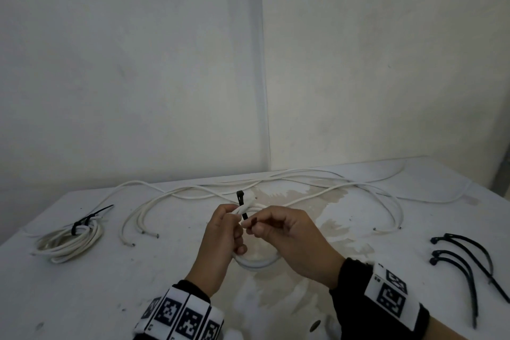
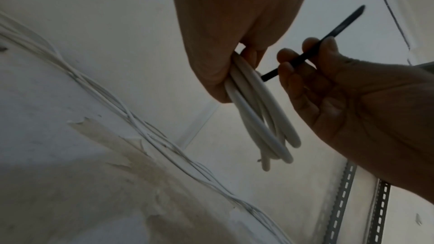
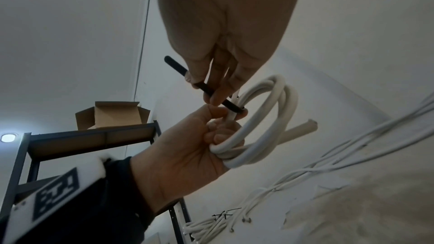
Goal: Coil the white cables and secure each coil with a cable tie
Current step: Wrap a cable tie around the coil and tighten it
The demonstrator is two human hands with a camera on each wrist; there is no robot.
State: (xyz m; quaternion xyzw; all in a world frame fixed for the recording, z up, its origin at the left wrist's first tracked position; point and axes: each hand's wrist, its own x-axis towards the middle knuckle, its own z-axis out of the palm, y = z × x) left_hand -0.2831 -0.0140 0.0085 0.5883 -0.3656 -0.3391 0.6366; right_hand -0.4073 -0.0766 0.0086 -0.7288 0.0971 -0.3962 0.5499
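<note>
A small coil of white cable [image 1: 256, 263] is held just above the table, in front of me. My left hand [image 1: 230, 225] grips the bunched loops at the coil's top; the left wrist view shows the coil [image 2: 258, 118] hanging from its fingers. A black cable tie [image 1: 240, 199] crosses the bundle, its head sticking up behind the loops. My right hand [image 1: 265, 226] pinches the tie's tail between thumb and fingers. In the right wrist view the tie [image 3: 178, 70] runs from those fingers down to the coil [image 3: 270, 118] at my left thumb.
A finished coil [image 1: 70, 240] bound with a black tie lies at the left. Several loose white cables [image 1: 193, 190] sprawl across the back of the white table [image 1: 110, 298]. Spare black cable ties [image 1: 466, 257] lie at the right. A cardboard box [image 3: 112, 114] sits on a metal shelf.
</note>
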